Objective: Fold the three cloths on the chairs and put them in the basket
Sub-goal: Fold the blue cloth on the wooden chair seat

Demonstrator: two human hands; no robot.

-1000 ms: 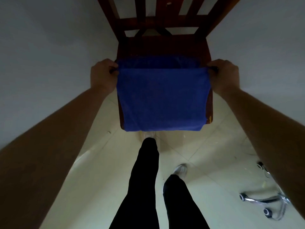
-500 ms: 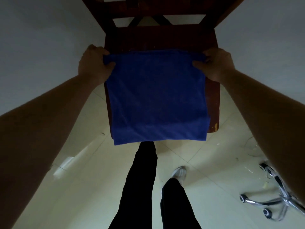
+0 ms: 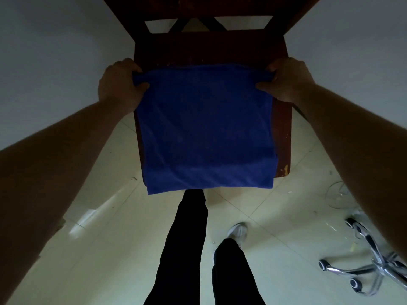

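Chair seat [image 3: 211, 51] | cloth [image 3: 207, 128] spread | far corners: left grip [image 3: 120, 82], right grip [image 3: 286, 79]

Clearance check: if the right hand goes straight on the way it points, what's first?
Likely the chair's backrest: the right hand, gripping the blue cloth's far corner, points across bare seat toward it. Depth unclear.

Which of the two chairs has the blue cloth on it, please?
The dark wooden chair straight ahead, its seat under the blue cloth; the other shows only a chrome wheeled base at lower right.
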